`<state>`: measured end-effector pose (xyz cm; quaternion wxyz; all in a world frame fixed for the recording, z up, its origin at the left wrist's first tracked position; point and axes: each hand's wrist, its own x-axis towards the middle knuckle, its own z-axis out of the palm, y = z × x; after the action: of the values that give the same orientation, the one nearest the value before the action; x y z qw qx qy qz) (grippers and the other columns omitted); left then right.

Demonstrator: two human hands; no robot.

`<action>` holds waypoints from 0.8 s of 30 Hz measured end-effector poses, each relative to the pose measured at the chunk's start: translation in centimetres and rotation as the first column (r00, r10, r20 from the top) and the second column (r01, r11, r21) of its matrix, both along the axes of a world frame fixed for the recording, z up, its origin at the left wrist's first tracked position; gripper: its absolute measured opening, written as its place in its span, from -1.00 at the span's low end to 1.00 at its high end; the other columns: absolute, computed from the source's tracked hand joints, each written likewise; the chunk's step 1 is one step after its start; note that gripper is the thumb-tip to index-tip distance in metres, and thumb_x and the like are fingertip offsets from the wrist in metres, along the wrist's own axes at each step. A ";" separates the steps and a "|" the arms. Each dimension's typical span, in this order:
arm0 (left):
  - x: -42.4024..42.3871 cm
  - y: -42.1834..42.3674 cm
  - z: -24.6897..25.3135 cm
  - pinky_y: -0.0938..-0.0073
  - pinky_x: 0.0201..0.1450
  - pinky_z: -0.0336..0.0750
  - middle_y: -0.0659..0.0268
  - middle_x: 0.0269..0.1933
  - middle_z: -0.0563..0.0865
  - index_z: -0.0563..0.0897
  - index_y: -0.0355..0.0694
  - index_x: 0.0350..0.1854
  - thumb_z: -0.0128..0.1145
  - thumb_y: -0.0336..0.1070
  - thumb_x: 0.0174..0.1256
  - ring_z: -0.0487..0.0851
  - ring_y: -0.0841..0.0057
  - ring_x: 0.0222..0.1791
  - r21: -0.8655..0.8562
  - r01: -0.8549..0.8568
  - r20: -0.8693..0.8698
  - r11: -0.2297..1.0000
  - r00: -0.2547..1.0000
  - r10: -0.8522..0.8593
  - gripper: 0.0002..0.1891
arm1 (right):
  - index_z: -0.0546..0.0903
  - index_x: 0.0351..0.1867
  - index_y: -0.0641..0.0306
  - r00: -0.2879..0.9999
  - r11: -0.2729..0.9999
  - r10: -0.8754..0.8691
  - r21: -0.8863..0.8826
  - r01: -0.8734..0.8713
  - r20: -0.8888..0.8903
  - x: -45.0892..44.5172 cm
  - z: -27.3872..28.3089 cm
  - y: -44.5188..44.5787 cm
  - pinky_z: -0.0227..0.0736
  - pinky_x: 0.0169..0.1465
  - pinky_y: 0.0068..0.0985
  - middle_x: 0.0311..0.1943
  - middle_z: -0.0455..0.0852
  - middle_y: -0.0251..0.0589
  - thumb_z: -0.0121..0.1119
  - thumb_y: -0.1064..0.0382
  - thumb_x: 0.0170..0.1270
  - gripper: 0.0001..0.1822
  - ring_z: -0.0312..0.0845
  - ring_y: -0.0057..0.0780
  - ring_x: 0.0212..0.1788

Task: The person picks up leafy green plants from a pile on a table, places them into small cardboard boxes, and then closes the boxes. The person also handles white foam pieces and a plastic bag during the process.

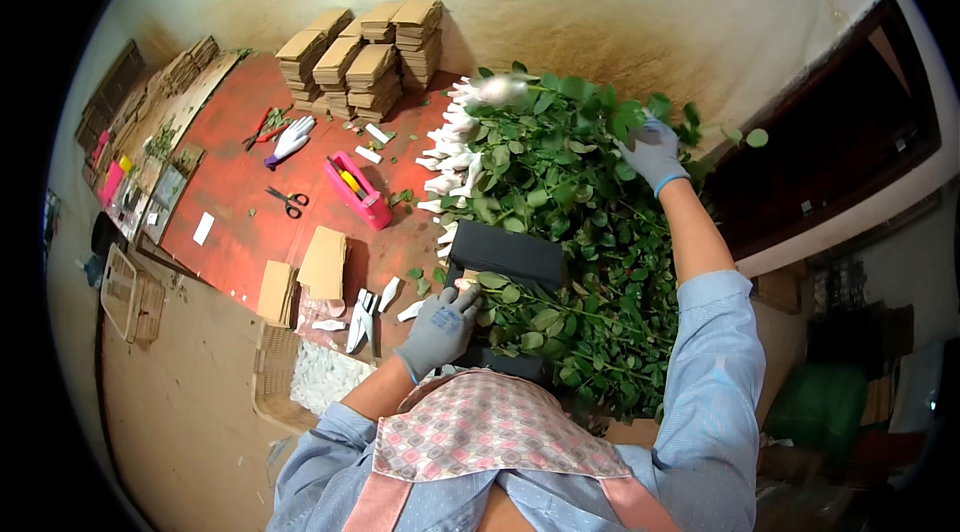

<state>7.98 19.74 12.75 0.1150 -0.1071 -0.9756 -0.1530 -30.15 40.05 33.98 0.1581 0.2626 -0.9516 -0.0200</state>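
My left hand (442,329), in a grey glove, lies at the near side of a black box-like stand (510,250). Its fingertips touch or nearly touch a pale rose head (466,283), whose leafy stem runs right across the stand; the fingers' grip is hidden. At the far right of the pile, my gloved right hand (651,151) is closed around a leafy rose stem (628,119). A blurred rose head in a white sleeve (502,90) lies in line with that stem. Below it spreads a thick heap of leafy rose stems (570,179), with white-sleeved heads (450,149) facing left.
On the red table (232,157) are stacked cardboard pieces (360,66), scissors (288,202), red-handled pruners (262,130), a spare glove (291,142), a pink holder (358,190) and a white stapler-like tool (362,322). A basket of white sleeves (326,374) stands at the near left.
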 end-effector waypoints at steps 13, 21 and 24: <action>0.1 0.0 0.0 0.14 0.07 0.55 0.18 0.42 0.63 0.73 -0.28 0.24 0.12 -0.28 0.41 0.62 0.16 0.14 0.049 -0.012 0.048 0.999 0.999 0.009 -0.59 | 0.65 0.20 0.08 0.997 0.989 0.071 0.132 -0.069 -0.016 1.5 1.7 -1.7 0.66 0.08 -0.03 0.11 0.69 0.01 0.15 0.27 0.47 -0.68 0.76 0.06 0.07; 0.0 -0.1 -0.2 0.15 0.00 0.55 0.17 0.37 0.63 0.73 -0.30 0.20 0.14 -0.29 0.39 0.63 0.16 0.07 0.096 -0.013 0.002 0.995 1.000 0.012 -0.60 | 0.60 0.19 0.13 0.949 0.964 0.255 0.125 -0.234 -0.188 8.9 3.3 2.2 0.60 -0.03 -0.08 0.03 0.68 -0.04 0.21 0.40 0.32 -0.60 0.72 0.05 0.00; 0.1 -0.1 -0.4 0.14 -0.02 0.56 0.16 0.37 0.64 0.72 -0.30 0.19 0.11 -0.30 0.44 0.63 0.16 0.04 0.091 0.003 0.008 0.996 1.000 -0.004 -0.64 | 0.60 0.15 0.15 0.915 0.924 0.347 0.245 -0.294 -0.208 14.1 1.0 4.9 0.60 -0.07 -0.21 -0.06 0.66 -0.16 0.30 0.35 0.20 -0.57 0.67 -0.14 -0.05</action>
<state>8.12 19.62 12.39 0.1156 -0.1028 -0.9680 -0.1977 -16.01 45.00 34.93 0.2484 0.4263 -0.8606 -0.1262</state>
